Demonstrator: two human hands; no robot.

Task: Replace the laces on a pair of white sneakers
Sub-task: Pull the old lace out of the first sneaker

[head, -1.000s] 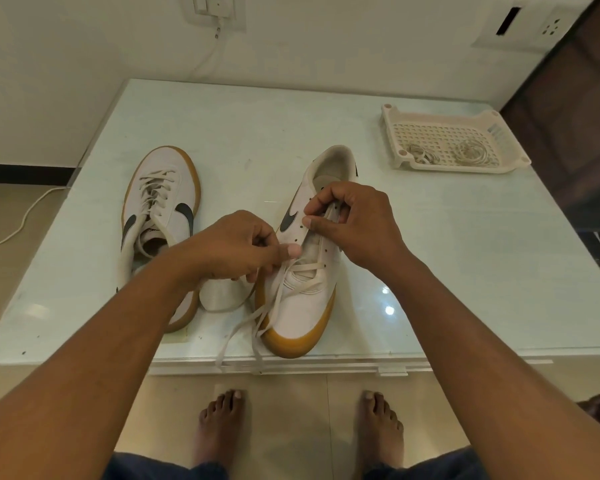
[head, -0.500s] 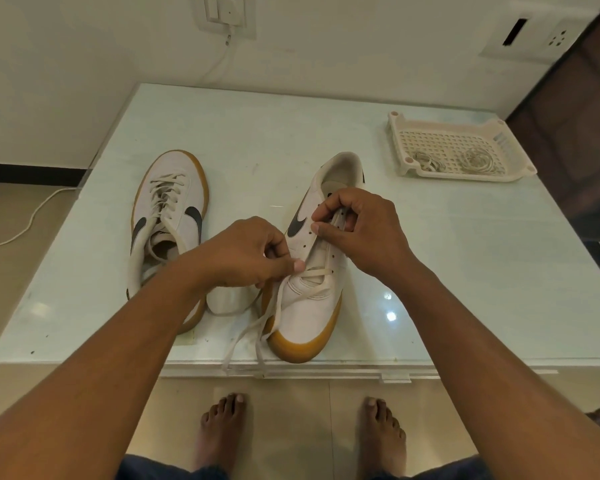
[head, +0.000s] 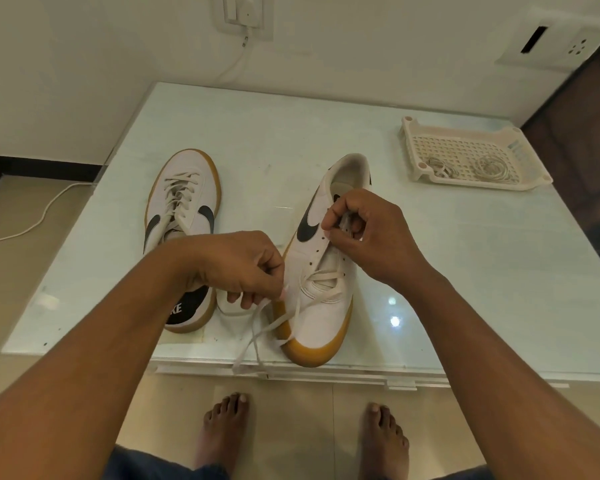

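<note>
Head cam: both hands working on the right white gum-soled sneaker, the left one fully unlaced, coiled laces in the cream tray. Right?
Not quite. The head view shows the left white gum-soled sneaker laced up, not unlaced. The rest stands: left hand and right hand work on the right white gum-soled sneaker, coiled laces in the cream perforated plastic tray.

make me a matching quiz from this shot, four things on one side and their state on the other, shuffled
Things:
1. left-side sneaker
2. right-side sneaker
3. perforated tray
4. left hand

States:
a. holds coiled laces
b. pinches a loose lace
c. laced only near the toe, upper eyelets bare
d. laced over several rows

Pairs: 1-d, 2-c, 3-a, 4-b
</note>
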